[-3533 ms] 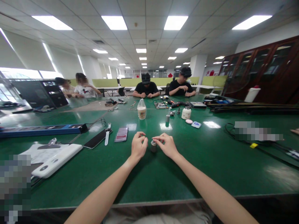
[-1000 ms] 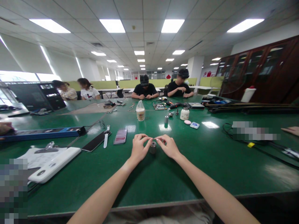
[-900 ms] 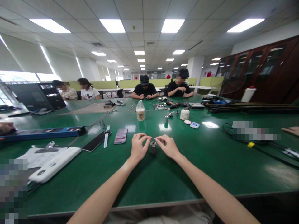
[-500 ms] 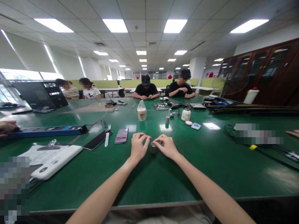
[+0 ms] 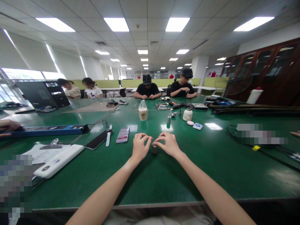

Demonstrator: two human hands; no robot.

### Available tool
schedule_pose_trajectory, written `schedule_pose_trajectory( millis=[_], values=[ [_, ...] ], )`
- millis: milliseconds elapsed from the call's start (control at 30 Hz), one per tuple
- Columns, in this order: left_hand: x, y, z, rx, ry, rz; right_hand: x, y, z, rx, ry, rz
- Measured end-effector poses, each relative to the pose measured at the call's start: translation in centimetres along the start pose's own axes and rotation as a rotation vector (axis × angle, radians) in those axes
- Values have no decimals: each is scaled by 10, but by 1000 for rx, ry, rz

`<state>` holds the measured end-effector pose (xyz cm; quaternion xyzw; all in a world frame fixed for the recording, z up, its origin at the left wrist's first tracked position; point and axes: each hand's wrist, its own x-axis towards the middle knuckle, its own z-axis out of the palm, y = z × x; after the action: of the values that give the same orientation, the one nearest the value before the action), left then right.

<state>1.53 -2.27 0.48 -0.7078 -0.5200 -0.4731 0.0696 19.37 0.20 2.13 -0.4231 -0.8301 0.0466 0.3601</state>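
Observation:
A small grey metal cylinder (image 5: 154, 149) stands upright on the green table in front of me. My right hand (image 5: 167, 144) is at its top, thumb and fingertips drawn together over the upper rim. Whatever is between those fingertips is too small to make out. Just left of the cylinder and slightly above it, my left hand (image 5: 141, 146) has its thumb and index finger pinched close together. Its fingertips almost meet those of the right hand; anything in them cannot be made out. Farther back stands a second silver cylinder (image 5: 168, 120).
Left of my hands lie a phone with a lit screen (image 5: 122, 135), a white-strapped watch (image 5: 108, 136), a dark tablet (image 5: 98, 140) and a clipboard (image 5: 44, 151). Beyond are a bagged cup (image 5: 143, 113), a white jar (image 5: 187, 114) and a blue-white case (image 5: 197, 126). Co-workers sit across the table.
The view has shifted slightly. My right hand's fingers have moved a little over the cylinder's top; the left hand keeps nearly the same pose. The cylinder stays standing in place.

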Motion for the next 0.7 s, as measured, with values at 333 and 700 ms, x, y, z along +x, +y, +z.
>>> schedule_pose_trajectory(
  millis=[333,700],
  values=[
    [0,0,-2,-1,0,-3,7,4,-1,-18,130,-7],
    [0,1,-1,-32,-3,12,-2,86,19,-104,-29,271]
  ],
)
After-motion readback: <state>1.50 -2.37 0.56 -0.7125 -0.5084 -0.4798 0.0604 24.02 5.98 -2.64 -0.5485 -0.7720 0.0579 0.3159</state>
